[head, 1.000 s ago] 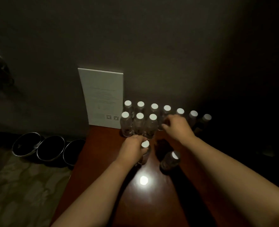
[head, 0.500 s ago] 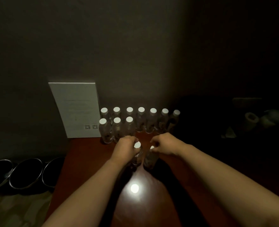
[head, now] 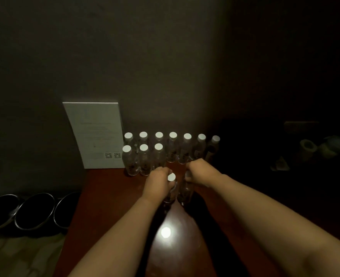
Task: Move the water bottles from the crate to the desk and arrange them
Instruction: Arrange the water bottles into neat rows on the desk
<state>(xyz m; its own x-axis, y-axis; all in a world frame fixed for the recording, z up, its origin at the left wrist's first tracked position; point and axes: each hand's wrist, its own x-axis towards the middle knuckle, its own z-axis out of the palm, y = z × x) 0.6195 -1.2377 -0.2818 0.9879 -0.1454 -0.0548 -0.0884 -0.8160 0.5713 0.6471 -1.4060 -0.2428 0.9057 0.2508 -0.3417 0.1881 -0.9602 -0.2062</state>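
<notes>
From the head view, the left hand [head: 158, 181] grips one water bottle [head: 171, 191] near its white cap, and the right hand [head: 200, 171] grips a second bottle [head: 185, 193] just beside it, both upright on the desk [head: 109, 196]. Ten more bottles [head: 159, 154] stand in two rows against the wall, beside a white card [head: 97, 134].

Twelve clear plastic white-capped bottles [head: 144, 162] are counted, three round dark metal bowls [head: 34, 210], one white rectangular card [head: 96, 134].
</notes>
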